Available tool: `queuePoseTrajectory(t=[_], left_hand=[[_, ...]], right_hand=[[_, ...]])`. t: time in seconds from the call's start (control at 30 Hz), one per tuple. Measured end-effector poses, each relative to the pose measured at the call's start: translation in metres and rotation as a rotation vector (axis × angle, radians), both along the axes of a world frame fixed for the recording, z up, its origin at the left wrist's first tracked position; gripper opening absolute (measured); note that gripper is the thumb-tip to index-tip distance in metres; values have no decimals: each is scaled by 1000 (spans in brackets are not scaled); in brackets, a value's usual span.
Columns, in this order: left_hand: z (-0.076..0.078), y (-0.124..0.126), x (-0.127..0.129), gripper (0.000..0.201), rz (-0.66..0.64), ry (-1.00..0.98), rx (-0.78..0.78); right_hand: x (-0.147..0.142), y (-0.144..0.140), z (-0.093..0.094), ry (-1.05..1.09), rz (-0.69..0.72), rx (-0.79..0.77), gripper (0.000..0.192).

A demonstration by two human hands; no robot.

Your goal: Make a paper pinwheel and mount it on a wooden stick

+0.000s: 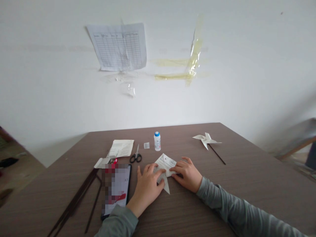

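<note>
A folded piece of printed white paper lies on the brown table in front of me. My left hand presses flat on its left part, fingers spread over the fold. My right hand rests on its right edge, fingertips pinching the paper. A pointed corner of the paper sticks out below, between the two hands.
A phone lies left of my left hand, with dark thin sticks beside it. Behind are scissors, a small white glue bottle with a blue cap, a paper sheet and a finished paper pinwheel on a stick.
</note>
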State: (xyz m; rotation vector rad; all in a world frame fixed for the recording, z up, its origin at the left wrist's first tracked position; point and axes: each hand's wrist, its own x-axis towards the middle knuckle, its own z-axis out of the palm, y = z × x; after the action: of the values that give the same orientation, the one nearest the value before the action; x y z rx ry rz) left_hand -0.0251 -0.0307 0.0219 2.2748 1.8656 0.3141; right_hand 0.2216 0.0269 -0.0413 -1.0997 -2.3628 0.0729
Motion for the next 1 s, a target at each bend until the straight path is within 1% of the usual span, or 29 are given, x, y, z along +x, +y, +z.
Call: queuePoseTrajectory(t=[0.13, 0.23, 0.3, 0.47, 0.57, 0.67, 0.77, 0.87, 1.0], left_hand=[[-8, 2, -2, 51, -2, -3, 21], [-13, 3, -2, 56, 2, -11, 48], [-14, 2, -1, 59, 0, -14, 58], [-7, 1, 2, 57, 1, 10, 22], [-3, 1, 3, 55, 3, 7, 4], [-2, 1, 3, 54, 4, -2, -1], [-2, 1, 4, 54, 5, -8, 4], [-7, 3, 4, 57, 4, -3, 16], [-16, 7, 3, 63, 5, -3, 66]], right_hand=[[0, 0, 0, 3, 0, 16, 24], [1, 0, -1, 14, 5, 6, 26], [2, 0, -2, 14, 5, 5, 27], [3, 1, -1, 9, 10, 19, 26], [3, 1, 0, 5, 2, -6, 26], [3, 1, 1, -14, -6, -37, 25], [3, 2, -1, -18, -10, -29, 27], [5, 4, -4, -12, 1, 8, 26], [6, 9, -10, 2, 30, 48, 24]])
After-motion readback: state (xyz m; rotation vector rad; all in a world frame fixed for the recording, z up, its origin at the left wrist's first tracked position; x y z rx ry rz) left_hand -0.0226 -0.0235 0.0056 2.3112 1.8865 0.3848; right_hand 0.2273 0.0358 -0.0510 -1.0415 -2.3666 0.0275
